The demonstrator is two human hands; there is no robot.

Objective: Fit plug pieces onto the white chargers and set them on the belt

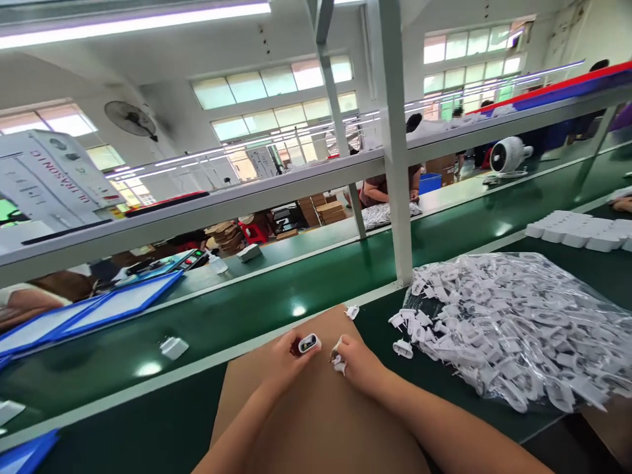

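Observation:
My left hand [289, 359] is closed around a white plastic housing [309, 343], its open oval end facing up and showing small parts inside. Just to the right, my right hand [356, 362] pinches a small white plastic piece [338, 363], apart from the housing. Both hands are above a brown cardboard sheet [316, 415]. One loose white piece [352, 312] lies at the sheet's far edge. To the right, a clear plastic bag [513, 322] is spread out under a large heap of white plastic pieces, a few of them loose at its left side.
A green conveyor belt [296, 289] runs across ahead, carrying a white housing [174, 347]. A metal post [397, 197] rises beyond the sheet. White housings [577, 230] stand in rows at right. Blue-edged trays [118, 306] lie at left. A person's hand [623, 203] shows at the right edge.

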